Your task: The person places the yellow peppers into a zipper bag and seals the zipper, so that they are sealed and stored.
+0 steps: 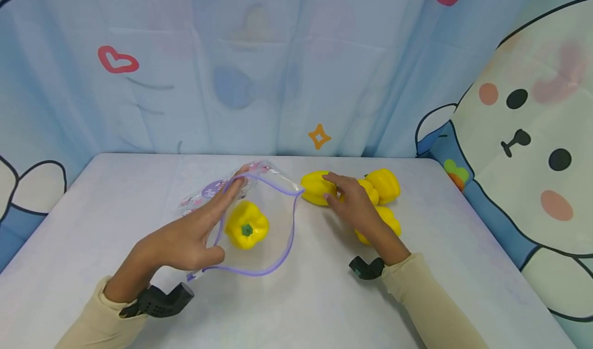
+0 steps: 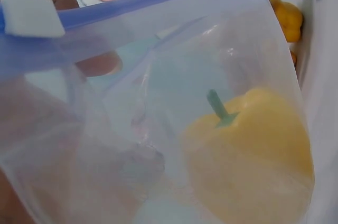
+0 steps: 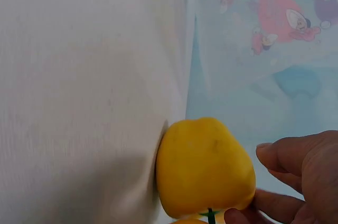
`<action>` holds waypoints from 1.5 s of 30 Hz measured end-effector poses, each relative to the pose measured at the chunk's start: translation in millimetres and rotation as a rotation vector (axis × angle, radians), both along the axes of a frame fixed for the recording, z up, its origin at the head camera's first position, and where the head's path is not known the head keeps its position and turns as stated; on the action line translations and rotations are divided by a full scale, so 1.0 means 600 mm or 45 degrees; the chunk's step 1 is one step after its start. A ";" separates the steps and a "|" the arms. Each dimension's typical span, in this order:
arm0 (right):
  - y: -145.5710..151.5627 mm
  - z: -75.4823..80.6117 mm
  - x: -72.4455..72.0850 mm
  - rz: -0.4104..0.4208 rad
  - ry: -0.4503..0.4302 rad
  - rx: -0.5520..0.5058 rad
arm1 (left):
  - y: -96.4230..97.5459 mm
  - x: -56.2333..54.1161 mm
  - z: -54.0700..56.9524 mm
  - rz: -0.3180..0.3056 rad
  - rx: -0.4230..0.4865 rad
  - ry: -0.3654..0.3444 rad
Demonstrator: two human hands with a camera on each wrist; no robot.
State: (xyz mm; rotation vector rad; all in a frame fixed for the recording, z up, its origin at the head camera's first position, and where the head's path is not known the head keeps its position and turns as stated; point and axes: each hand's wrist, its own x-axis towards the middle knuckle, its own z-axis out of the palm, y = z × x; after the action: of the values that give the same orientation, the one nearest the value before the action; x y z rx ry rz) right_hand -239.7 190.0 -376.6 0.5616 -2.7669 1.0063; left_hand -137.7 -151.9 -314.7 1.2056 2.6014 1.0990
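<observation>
A clear zip bag (image 1: 282,259) with a purple rim stands with its mouth spread wide. Inside it lies a yellow bell pepper (image 1: 246,225) with a green stem, blurred through the plastic in the left wrist view. My left hand (image 1: 185,236) holds the bag by its rim, thumb and fingers spread far apart. In the left wrist view a white slider (image 2: 33,15) sits on the rim. To the right, my right hand (image 1: 353,202) reaches over another yellow bell pepper (image 3: 203,168), lower fingers against its side and the upper fingertip apart from it.
Several more yellow bell peppers, such as the back one (image 1: 385,186) and the front one (image 1: 388,222), cluster beside and beneath the right hand. The white table (image 1: 296,313) ends at a blue printed curtain (image 1: 185,107). Black wrist cameras (image 1: 162,301) sit on both sleeves.
</observation>
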 end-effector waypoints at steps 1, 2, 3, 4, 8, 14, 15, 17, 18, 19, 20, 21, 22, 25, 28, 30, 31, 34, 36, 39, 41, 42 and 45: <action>0.000 0.000 0.000 0.001 0.020 0.021 | -0.001 -0.001 0.000 0.001 0.001 0.002; 0.000 0.001 0.001 -0.002 0.031 0.037 | -0.002 -0.001 -0.001 0.002 0.004 0.004; 0.000 0.001 0.002 0.002 0.040 0.045 | -0.002 -0.002 -0.001 0.002 0.007 0.005; -0.001 0.001 0.002 0.010 0.047 0.049 | -0.003 -0.002 -0.001 0.002 0.009 0.006; -0.003 0.000 0.004 0.046 0.041 0.033 | -0.003 -0.003 -0.001 -0.006 0.031 0.013; -0.009 -0.009 0.003 0.117 0.014 -0.017 | -0.001 -0.005 0.000 -0.017 0.060 0.020; -0.009 -0.010 0.002 0.131 0.006 -0.024 | -0.001 -0.005 0.000 -0.016 0.060 0.017; -0.011 -0.011 0.002 0.144 -0.012 -0.033 | -0.001 -0.006 -0.001 -0.016 0.060 0.013; -0.012 -0.011 0.002 0.138 -0.015 -0.032 | -0.001 -0.006 -0.001 -0.017 0.061 0.013; -0.012 -0.010 0.003 0.130 -0.015 -0.029 | -0.001 -0.007 -0.001 -0.019 0.063 0.011; -0.012 -0.011 0.002 0.122 -0.011 -0.027 | -0.002 -0.007 -0.001 -0.020 0.064 0.010; -0.012 -0.010 0.002 0.112 -0.005 -0.024 | -0.002 -0.008 -0.002 -0.021 0.064 0.012; -0.012 -0.010 0.003 0.103 0.002 -0.025 | -0.002 -0.008 -0.002 -0.021 0.063 0.014; -0.012 -0.011 0.003 0.100 0.022 -0.046 | -0.004 -0.008 -0.003 -0.024 0.061 0.020; -0.015 -0.012 0.004 0.116 0.008 -0.081 | -0.005 -0.007 -0.003 -0.013 0.051 0.015; -0.019 -0.014 0.004 0.130 -0.010 -0.092 | -0.006 -0.006 -0.003 -0.002 0.040 0.002; -0.021 -0.016 0.004 0.140 -0.018 -0.096 | -0.006 -0.006 -0.003 0.004 0.036 -0.005; -0.028 -0.020 0.004 0.169 -0.042 -0.089 | -0.006 -0.006 -0.003 0.018 0.025 -0.021; -0.031 -0.024 0.005 0.183 -0.054 -0.069 | -0.005 -0.006 -0.003 0.019 0.026 -0.015; -0.035 -0.032 0.004 0.193 -0.089 -0.051 | -0.005 -0.007 -0.003 0.018 0.030 -0.004; -0.037 -0.035 0.003 0.190 -0.094 -0.043 | -0.005 -0.008 -0.004 0.016 0.032 0.005; -0.038 -0.037 0.002 0.185 -0.096 -0.045 | -0.005 -0.008 -0.004 0.013 0.032 0.010; -0.040 -0.039 0.001 0.167 -0.087 -0.044 | -0.005 -0.009 -0.005 0.009 0.033 0.013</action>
State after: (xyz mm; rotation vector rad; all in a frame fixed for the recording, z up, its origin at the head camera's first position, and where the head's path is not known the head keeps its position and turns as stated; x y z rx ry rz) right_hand -239.2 166.0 -399.9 0.7251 -2.7968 1.1188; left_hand -142.9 -155.1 -317.8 1.2110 2.6091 1.1343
